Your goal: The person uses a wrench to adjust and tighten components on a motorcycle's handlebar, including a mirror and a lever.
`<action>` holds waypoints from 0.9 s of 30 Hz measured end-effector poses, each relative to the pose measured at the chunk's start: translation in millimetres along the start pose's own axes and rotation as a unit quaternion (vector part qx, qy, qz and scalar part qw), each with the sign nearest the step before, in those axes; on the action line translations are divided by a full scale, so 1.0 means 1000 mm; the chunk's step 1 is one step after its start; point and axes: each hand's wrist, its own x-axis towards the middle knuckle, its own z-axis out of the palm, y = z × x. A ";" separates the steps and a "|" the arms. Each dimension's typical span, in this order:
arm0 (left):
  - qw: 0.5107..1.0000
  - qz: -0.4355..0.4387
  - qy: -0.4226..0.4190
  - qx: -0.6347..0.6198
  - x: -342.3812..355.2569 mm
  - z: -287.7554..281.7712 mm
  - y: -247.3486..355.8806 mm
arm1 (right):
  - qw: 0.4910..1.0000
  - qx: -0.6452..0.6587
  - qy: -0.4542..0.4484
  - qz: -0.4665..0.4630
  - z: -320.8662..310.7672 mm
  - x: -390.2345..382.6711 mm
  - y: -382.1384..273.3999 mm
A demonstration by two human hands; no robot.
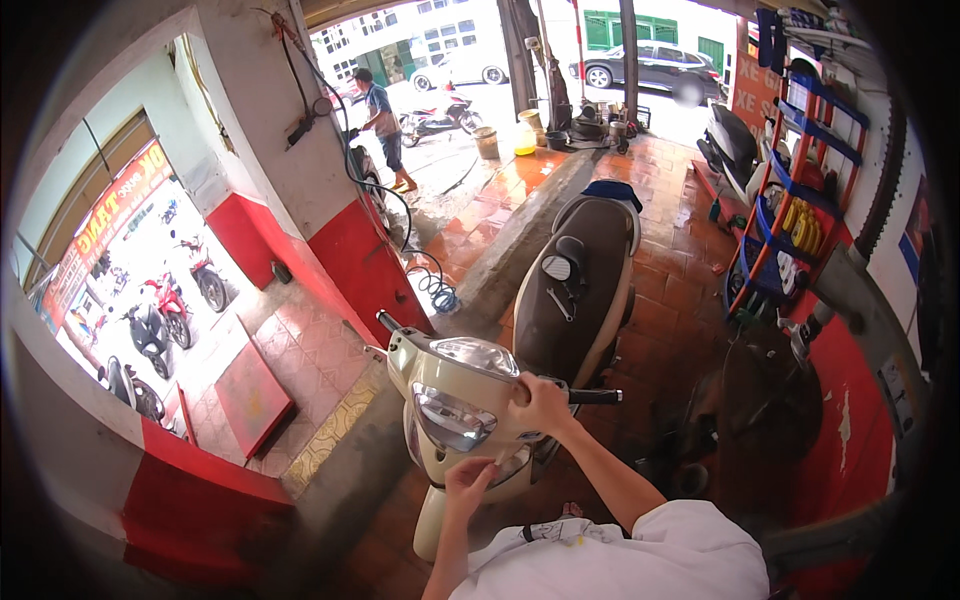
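Observation:
In front of me stands a cream scooter [431, 518], its front facing me and its brown seat [560, 300] stretching away. Its handlebar cover [412, 362] carries a clear headlight [450, 418]. My right hand [541, 406] grips the right side of this cover, thumb toward the headlight and the other fingers partly hidden. Just below the headlight, my left hand [469, 483] is closed in a pinch near the cover's lower edge. Whatever lies between those fingertips is too small to make out. A mirror [557, 267] and a wrench [561, 305] rest on the seat.
A blue and orange rack [768, 235] with yellow items stands at the right wall, near another scooter [733, 150]. At left, a red-and-white pillar [362, 262] has a coiled blue hose [436, 292] beside it. A person [381, 122] walks outside near buckets [486, 142].

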 end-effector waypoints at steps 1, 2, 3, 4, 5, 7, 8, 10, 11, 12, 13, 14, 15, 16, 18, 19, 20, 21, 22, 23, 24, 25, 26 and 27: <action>1.000 0.005 0.001 -0.008 0.002 0.000 -0.003 | 0.999 -0.003 0.001 -0.042 0.004 -0.008 0.003; 1.000 0.002 -0.003 -0.010 0.004 0.001 -0.003 | 0.997 -0.005 0.006 -0.081 0.006 -0.016 0.006; 1.000 0.000 0.000 -0.010 0.005 -0.001 -0.001 | 0.995 -0.024 -0.032 -0.096 0.002 -0.025 -0.006; 1.000 -0.001 0.002 -0.010 0.006 -0.003 -0.001 | 0.990 -0.040 -0.023 -0.133 0.002 -0.034 -0.005; 1.000 -0.001 0.004 -0.009 0.006 -0.004 0.001 | 0.984 -0.056 -0.011 -0.171 -0.003 -0.045 0.000; 1.000 0.000 0.012 -0.009 0.008 -0.006 0.002 | 0.975 -0.030 0.031 -0.219 -0.002 -0.061 0.011; 1.000 -0.005 0.017 -0.004 0.008 -0.006 0.001 | 0.970 0.008 0.084 -0.228 0.002 -0.067 0.016; 0.999 -0.013 0.029 0.007 0.009 -0.005 0.001 | 0.948 0.084 0.188 -0.241 0.010 -0.075 0.029; 0.999 -0.016 0.030 0.003 0.008 -0.007 0.000 | 0.944 0.164 0.216 -0.187 0.013 -0.078 0.033; 0.999 -0.019 0.031 -0.001 0.008 -0.009 -0.003 | 0.931 0.243 0.241 -0.130 0.017 -0.081 0.037; 0.999 -0.023 0.031 -0.005 0.007 -0.010 -0.005 | 0.906 0.337 0.243 -0.076 0.017 -0.081 0.043; 0.999 -0.025 0.030 -0.004 0.007 -0.010 -0.007 | 0.866 0.430 0.255 -0.023 0.017 -0.081 0.049; 0.999 -0.024 0.029 -0.002 0.008 -0.011 -0.007 | 0.808 0.537 0.243 0.021 0.013 -0.074 0.056; 0.999 -0.023 0.028 0.000 0.008 -0.011 -0.007 | 0.737 0.633 0.227 0.065 0.007 -0.066 0.063; 0.999 -0.031 0.023 0.007 0.010 -0.010 -0.009 | 0.715 0.661 0.174 0.146 -0.006 -0.045 0.091; 0.999 -0.030 0.018 0.011 0.012 -0.010 -0.009 | 0.702 0.673 0.146 0.182 -0.011 -0.030 0.097; 0.999 -0.028 0.017 0.015 0.013 -0.010 -0.007 | 0.732 0.625 0.144 0.231 -0.016 -0.015 0.089; 0.999 -0.025 0.017 0.018 0.011 -0.010 -0.005 | 0.758 0.573 0.141 0.279 -0.022 0.001 0.075; 0.999 -0.023 0.016 0.021 0.009 -0.010 -0.004 | 0.779 0.517 0.139 0.326 -0.025 0.011 0.065; 0.999 -0.020 0.015 0.019 0.009 -0.008 -0.004 | 0.810 0.465 0.143 0.326 -0.026 0.018 0.064; 1.000 -0.019 0.016 0.018 0.010 -0.007 -0.003 | 0.849 0.417 0.157 0.285 -0.023 0.023 0.064; 1.000 -0.018 0.017 0.016 0.010 -0.007 -0.002 | 0.883 0.365 0.170 0.243 -0.017 0.025 0.064; 0.999 -0.018 0.027 0.012 0.006 -0.009 -0.003 | 0.913 0.310 0.175 0.200 -0.007 0.029 0.059; 0.999 -0.015 0.035 0.000 0.006 -0.011 -0.007 | 0.947 0.219 0.135 0.194 -0.016 0.028 0.026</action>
